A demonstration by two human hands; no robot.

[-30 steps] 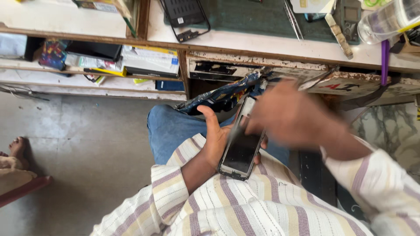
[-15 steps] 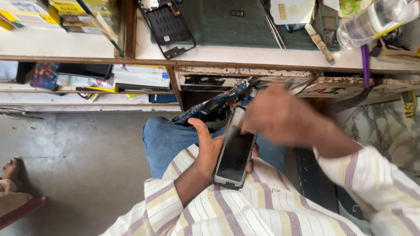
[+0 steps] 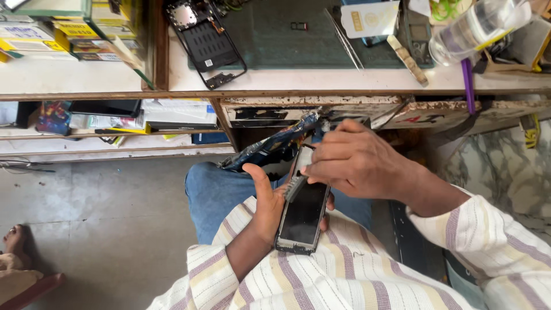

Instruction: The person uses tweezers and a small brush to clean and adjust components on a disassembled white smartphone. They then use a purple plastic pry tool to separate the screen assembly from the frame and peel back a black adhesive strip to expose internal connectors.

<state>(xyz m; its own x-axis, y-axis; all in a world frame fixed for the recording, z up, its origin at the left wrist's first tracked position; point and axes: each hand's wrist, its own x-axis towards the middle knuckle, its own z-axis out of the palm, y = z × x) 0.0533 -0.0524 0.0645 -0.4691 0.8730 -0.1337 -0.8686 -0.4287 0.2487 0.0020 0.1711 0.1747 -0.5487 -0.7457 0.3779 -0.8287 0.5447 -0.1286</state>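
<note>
A dark smartphone (image 3: 303, 215) with a black screen lies in my left hand (image 3: 265, 204), held over my lap, screen up. My right hand (image 3: 359, 161) rests on the phone's upper end, fingers bent, pinching a thin grey strip (image 3: 294, 188) at the top left of the screen. A crumpled blue patterned wrapper (image 3: 274, 146) hangs just beyond the phone, under the desk edge. Both arms wear striped sleeves.
A white desk (image 3: 321, 80) ahead carries a green mat (image 3: 298, 40), an opened black phone frame (image 3: 205, 43), tweezers (image 3: 344, 37), a clear plastic bottle (image 3: 473, 26) and a purple pen (image 3: 468, 77). Shelves with boxes (image 3: 86, 28) stand left. A person's foot (image 3: 14, 247) shows on the grey floor.
My right hand has settled on the phone's top end and is now sharp rather than blurred. The view has tilted up, showing more of the desk.
</note>
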